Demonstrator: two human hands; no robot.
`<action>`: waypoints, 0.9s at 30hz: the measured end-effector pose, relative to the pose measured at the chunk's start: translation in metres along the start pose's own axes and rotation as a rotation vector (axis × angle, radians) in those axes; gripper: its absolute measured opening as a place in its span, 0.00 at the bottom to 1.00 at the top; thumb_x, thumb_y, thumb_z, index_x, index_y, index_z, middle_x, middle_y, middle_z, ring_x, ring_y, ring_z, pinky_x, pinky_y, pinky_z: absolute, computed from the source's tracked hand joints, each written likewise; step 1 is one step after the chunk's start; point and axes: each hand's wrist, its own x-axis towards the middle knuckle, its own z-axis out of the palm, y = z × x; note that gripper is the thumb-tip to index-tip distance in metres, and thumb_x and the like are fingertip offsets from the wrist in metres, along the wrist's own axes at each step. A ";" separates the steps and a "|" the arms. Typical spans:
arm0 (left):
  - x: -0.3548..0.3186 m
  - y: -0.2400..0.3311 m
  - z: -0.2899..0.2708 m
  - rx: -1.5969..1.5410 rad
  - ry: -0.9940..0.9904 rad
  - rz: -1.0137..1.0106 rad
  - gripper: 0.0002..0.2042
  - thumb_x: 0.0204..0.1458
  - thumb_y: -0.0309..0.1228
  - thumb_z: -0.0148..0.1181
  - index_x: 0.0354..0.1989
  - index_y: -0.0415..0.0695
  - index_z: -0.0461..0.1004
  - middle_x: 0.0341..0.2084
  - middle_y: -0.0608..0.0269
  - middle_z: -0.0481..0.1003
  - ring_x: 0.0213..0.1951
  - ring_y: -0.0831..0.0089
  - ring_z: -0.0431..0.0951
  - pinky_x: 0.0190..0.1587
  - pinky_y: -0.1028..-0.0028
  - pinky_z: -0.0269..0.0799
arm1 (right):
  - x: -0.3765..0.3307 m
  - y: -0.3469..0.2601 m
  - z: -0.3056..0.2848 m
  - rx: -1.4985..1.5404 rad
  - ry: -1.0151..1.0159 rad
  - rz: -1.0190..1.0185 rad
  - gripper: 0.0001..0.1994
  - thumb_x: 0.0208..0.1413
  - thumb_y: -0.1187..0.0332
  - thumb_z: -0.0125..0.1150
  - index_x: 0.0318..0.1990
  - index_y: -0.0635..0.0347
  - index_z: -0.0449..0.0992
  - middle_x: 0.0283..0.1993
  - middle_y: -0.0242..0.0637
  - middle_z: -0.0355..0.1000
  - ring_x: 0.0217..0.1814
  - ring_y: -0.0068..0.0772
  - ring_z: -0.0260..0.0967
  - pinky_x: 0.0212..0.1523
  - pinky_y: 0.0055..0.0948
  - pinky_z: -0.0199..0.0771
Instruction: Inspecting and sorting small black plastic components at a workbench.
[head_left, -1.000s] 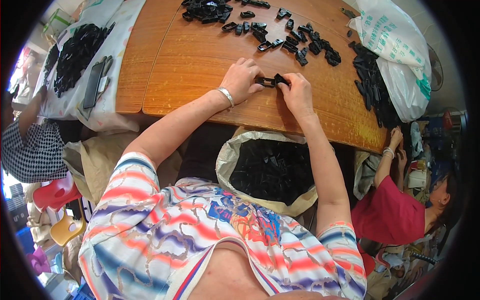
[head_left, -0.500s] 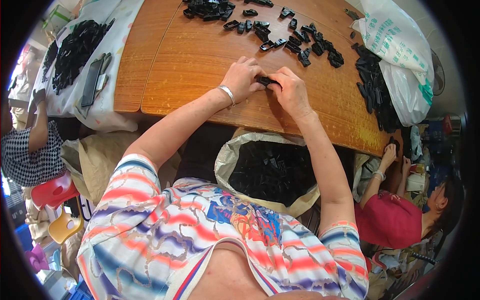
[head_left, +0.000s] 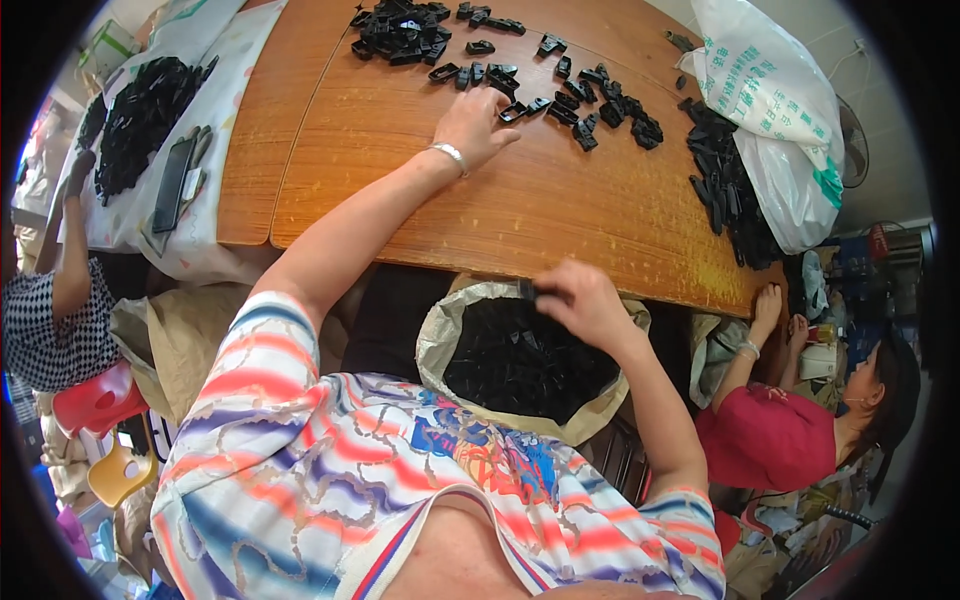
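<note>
My left hand (head_left: 474, 130) reaches over the wooden table with thumb and fingers apart. Its fingertips are at the near edge of a loose scatter of small black plastic parts (head_left: 511, 112), partly covering some of them. Lower down, my right hand (head_left: 588, 308) is closed over the rim of an open sack (head_left: 436, 335), slightly blurred. A small black plastic part (head_left: 527, 289) shows at its fingertips. Many black pieces (head_left: 530, 360) fill the sack, which stands against the table's near edge.
A denser heap of black parts (head_left: 400, 35) lies at the far left of the wooden table (head_left: 380, 170). Long black pieces (head_left: 725, 180) lie at right beside a white plastic bag (head_left: 775, 100). Co-workers sit at both sides. A phone (head_left: 174, 185) lies on the left cloth.
My hands have parted from the black part they held together. The left has gone forward to the scattered parts; the right has come down over the sack with a black part.
</note>
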 end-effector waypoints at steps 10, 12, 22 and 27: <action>0.001 0.002 0.008 0.182 0.043 -0.044 0.14 0.46 0.38 0.67 0.34 0.41 0.76 0.35 0.56 0.76 0.42 0.59 0.74 0.45 0.64 0.71 | 0.119 0.070 -0.029 -0.462 0.337 -0.013 0.11 0.50 0.74 0.57 0.41 0.55 0.80 0.42 0.39 0.73 0.46 0.45 0.71 0.42 0.39 0.73; -0.013 0.006 0.001 0.228 0.046 -0.035 0.14 0.45 0.39 0.67 0.30 0.42 0.74 0.31 0.57 0.77 0.39 0.58 0.75 0.42 0.62 0.72 | 0.163 0.091 -0.028 -0.559 0.439 -0.127 0.12 0.51 0.76 0.54 0.40 0.54 0.80 0.45 0.36 0.73 0.51 0.43 0.68 0.46 0.39 0.71; -0.057 0.024 -0.007 0.009 -0.111 0.250 0.08 0.46 0.30 0.62 0.36 0.45 0.74 0.35 0.59 0.73 0.43 0.58 0.72 0.44 0.64 0.71 | 0.205 0.105 -0.029 -0.731 0.270 -0.059 0.07 0.48 0.72 0.60 0.35 0.53 0.79 0.41 0.36 0.71 0.51 0.40 0.67 0.49 0.38 0.67; -0.026 0.003 -0.015 0.186 0.067 0.353 0.16 0.44 0.20 0.60 0.43 0.46 0.75 0.42 0.58 0.70 0.46 0.56 0.70 0.49 0.64 0.71 | 0.165 0.066 -0.029 -0.323 0.211 0.136 0.06 0.54 0.69 0.60 0.37 0.58 0.78 0.42 0.46 0.72 0.45 0.51 0.71 0.46 0.44 0.71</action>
